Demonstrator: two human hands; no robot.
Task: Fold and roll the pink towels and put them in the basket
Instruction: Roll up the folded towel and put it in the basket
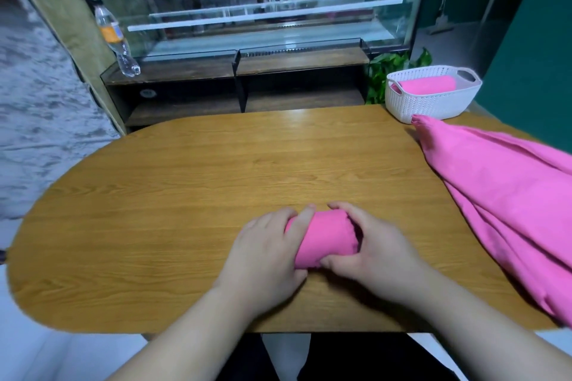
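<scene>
Over on the left, a clear plastic bottle [117, 40] with an orange label leans on top of a low dark shelf unit [235, 83], and behind that stands a glass display case [263, 0]. In front of them the wooden worktop [185, 195] spreads wide. Near its front edge lies a rolled pink towel [325, 238]. The left hand [266, 254] has its fingers curled over the roll's left end. The right hand [371, 250] clamps the other end, thumb tucked under the near side. The two hands are close together with only the roll between them. Further right, a heap of loose pink towels [501, 195] sprawls over the worktop's right edge, its far tip just reaching the white woven basket [433, 105] at the far right corner. That heap lies between the hands and the basket. A second rolled towel [427, 85] lies inside the basket, and a leafy green plant [390, 71] pokes up just behind it.
</scene>
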